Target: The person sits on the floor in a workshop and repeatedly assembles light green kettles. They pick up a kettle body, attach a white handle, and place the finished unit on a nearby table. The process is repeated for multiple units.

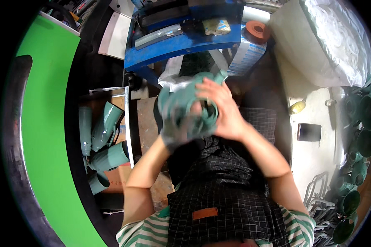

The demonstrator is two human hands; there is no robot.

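Holding a green plastic housing [181,92] in mid-air, just above the centre of the frame and over the checked black apron [231,164], with both hands together on it: right hand [221,103] clamped on the upper right side, fingers bent over the wall; left hand [178,131] wrapped around the lower left, dark-looking as if gloved, fingertips too blurred to tell apart. Showing between the hands, a round opening with a ring-like edge; impossible to make out anything inside. To do this well, probably best to carry the weight from below with the left hand and guide from above with the right, rather than squeeze hard from both sides. Grip the curved wall with the pads of the fingers, being smooth and likely to slip. Clear every fingertip from the opening before pressing near its edge, to avoid a pinch. Steady the housing before looking into it, then tilt the opening toward the eyes to check the edge all round. Work well clear of the metal-edged bin [128,119] at left of the frame, full of green tubular shells [106,127]; likely to scratch on a knock. For setting down, better to choose the white table [303,160] at right of the frame, near the row of green parts [369,112], away from the black phone [309,132] and the bent metal rods [317,191] at lower right.
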